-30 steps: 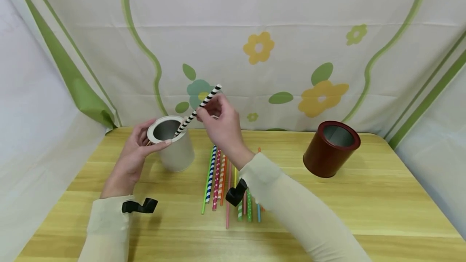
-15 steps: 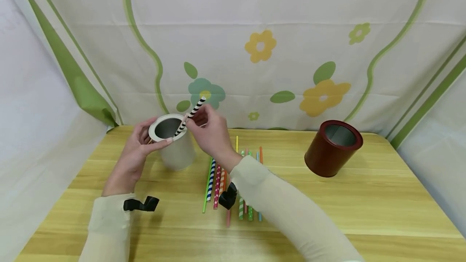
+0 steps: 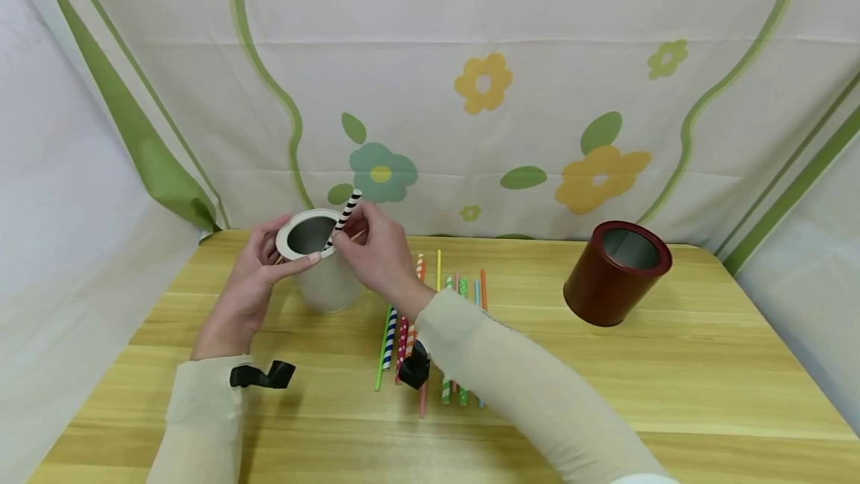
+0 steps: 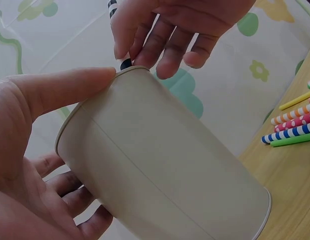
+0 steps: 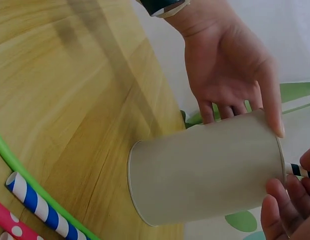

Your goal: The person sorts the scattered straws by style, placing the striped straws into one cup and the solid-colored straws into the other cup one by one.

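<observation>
A white can [image 3: 328,284] stands on the table at the left, its top facing up with a wide rim. My left hand [image 3: 247,282] holds it from the left, thumb along the rim and fingers about the far side. Between the thumb and fingers of my right hand [image 3: 379,252] is a black-and-white striped paper straw [image 3: 350,208], slanting down into the can's mouth; its lower end is hidden inside. In the left wrist view the can [image 4: 165,155] fills the middle, with the straw [image 4: 112,7] behind its rim. The right wrist view shows the straw [image 5: 296,169] at the can's mouth.
Several coloured paper straws, among them a blue-striped straw [image 3: 390,342] and a green dotted straw [image 3: 463,387], lie on the wooden table [image 3: 537,394] below my right forearm. A dark red can [image 3: 608,293] stands at the right. A flowered curtain [image 3: 416,6] hangs behind.
My right hand has moved left and down with the striped straw, which has sunk deeper into the can and stands steeper. The left hand keeps its hold on the can.
</observation>
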A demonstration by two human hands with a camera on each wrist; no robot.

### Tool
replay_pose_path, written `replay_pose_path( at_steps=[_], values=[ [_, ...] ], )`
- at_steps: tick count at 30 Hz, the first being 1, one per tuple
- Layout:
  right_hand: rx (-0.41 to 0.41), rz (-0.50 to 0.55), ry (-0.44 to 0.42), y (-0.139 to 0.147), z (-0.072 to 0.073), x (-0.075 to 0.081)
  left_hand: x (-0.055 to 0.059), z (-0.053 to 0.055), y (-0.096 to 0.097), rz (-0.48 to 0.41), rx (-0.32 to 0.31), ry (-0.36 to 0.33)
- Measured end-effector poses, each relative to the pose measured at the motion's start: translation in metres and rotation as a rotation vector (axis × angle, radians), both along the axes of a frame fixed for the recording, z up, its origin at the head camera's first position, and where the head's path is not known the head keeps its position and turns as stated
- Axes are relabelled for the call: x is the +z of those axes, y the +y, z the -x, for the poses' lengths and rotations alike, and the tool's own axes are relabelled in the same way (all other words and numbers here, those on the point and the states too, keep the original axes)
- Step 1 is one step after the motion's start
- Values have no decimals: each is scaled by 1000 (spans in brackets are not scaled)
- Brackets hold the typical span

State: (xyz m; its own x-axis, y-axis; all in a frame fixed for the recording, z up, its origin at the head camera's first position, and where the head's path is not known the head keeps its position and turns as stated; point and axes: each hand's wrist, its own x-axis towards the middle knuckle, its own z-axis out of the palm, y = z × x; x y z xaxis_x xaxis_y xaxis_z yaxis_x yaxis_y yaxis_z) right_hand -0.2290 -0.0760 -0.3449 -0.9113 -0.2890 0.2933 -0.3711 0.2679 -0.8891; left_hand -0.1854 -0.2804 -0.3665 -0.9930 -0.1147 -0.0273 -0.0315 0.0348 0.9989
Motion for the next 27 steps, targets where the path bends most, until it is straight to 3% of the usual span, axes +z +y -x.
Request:
replay_pose_path(
  at_steps=[12, 23, 27],
  values=[
    [-38, -28, 0, 0, -1, -8, 0, 1, 0, -11, -13, -6],
    [72, 150, -112, 7, -2, -10, 0, 1, 1, -10, -10, -10],
    [55, 193, -153, 16, -4, -13, -1, -1, -1, -1, -8, -7]
  ],
)
